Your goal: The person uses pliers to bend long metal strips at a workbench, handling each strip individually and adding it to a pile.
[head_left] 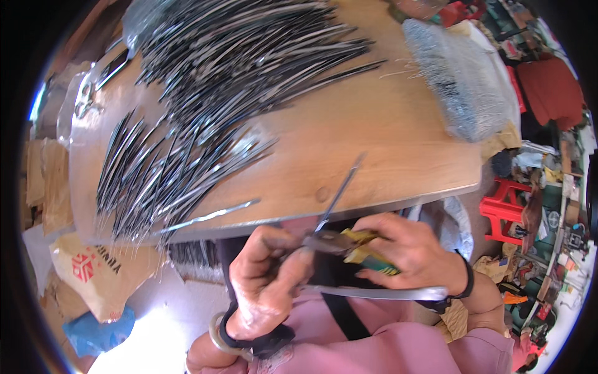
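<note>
My left hand [266, 274] is closed, pinching thin flat strips just below the table's near edge. From its fingertips one dark strip [341, 187] slants up over the tabletop, and a pale silvery strip [386, 292] runs to the right under my right hand. Wrapped round yellow-and-green handles, my right hand [411, 252] holds pliers [329, 242], whose jaws are at my left fingertips. Whether the jaws bite on a strip cannot be made out. On the wooden table [374, 131] lie a large heap of dark strips [224, 56] and a smaller bundle [143, 174].
One silvery strip [212, 215] lies along the near table edge. Scissors [86, 100] lie at the far left, and a plastic-wrapped bundle of fine wires [458, 81] at the right. A red stool [501, 209] stands beyond the table's right side; a paper sack [103, 274] is at lower left.
</note>
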Demonstrator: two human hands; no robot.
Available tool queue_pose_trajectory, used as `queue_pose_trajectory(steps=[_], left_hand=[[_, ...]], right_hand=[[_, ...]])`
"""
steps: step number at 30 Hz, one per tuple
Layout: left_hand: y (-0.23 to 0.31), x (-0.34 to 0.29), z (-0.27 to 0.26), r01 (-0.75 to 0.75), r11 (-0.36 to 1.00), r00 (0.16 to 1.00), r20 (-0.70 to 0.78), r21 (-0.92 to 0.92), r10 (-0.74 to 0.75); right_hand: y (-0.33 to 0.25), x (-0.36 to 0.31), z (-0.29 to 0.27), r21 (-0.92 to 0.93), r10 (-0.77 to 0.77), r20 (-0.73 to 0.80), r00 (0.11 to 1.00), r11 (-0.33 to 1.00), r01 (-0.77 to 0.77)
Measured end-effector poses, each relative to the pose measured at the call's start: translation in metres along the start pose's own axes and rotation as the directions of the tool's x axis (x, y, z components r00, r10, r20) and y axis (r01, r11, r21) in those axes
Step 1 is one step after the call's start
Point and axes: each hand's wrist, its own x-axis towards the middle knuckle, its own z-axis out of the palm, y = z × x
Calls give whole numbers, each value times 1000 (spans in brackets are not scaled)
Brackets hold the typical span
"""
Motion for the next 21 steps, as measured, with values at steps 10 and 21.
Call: queue_pose_trajectory(steps=[10, 21], left_hand=[[29, 26, -36, -25, 997, 982, -191, -79, 10], [75, 42, -86, -284, 115, 782, 160, 952, 603]], right_hand=[[2, 70, -3, -38, -203, 85, 976, 978, 207], [87, 91, -134, -824, -326, -224, 919, 566, 0]])
